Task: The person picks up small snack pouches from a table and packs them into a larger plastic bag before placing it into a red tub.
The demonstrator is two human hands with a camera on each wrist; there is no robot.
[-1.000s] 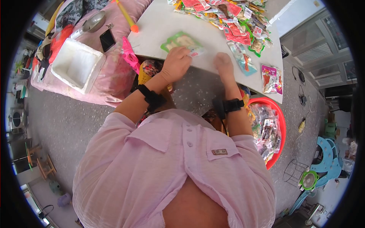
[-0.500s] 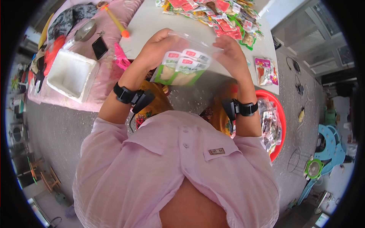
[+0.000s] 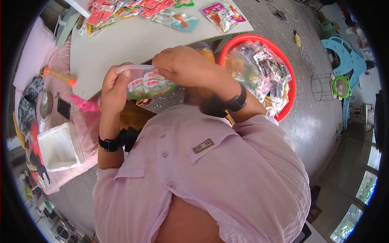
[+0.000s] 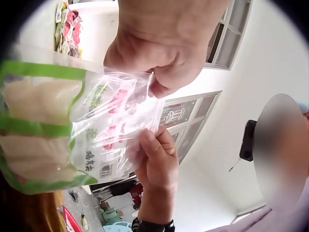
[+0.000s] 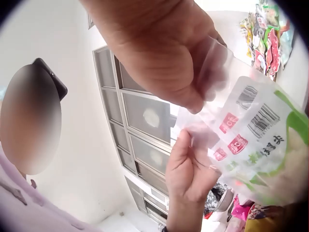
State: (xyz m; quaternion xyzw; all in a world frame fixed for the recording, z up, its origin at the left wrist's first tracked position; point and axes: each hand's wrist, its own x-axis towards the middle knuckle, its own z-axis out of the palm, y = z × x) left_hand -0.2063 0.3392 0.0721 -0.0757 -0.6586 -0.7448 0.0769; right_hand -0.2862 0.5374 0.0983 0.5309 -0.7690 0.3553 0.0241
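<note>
Both hands hold up a clear zip-top plastic bag (image 3: 139, 69) by its top edge, just in front of the table edge. Inside it are green-and-white packets (image 4: 43, 121) with pale food showing and printed red labels. My left hand (image 3: 114, 87) pinches the left end of the opening strip, thumb on the near side. At the other end my right hand (image 3: 182, 65) pinches the strip between thumb and fingers. In the right wrist view the bag hangs below the strip, with barcodes (image 5: 263, 121) on the packets facing the camera.
A heap of colourful snack packets (image 3: 117, 12) lies on the white table (image 3: 101, 52), with a blue-ended pack (image 3: 176, 20) and a purple-edged pack (image 3: 223, 16) nearby. A red basin (image 3: 292, 81) of packets stands on the floor at right. Left, a white foam box (image 3: 60, 148) rests on pink bedding.
First the bag lay on the table under my left hand. Both hands then lifted it, and now they pinch its top strip closer together. The head view has swung to the right.
</note>
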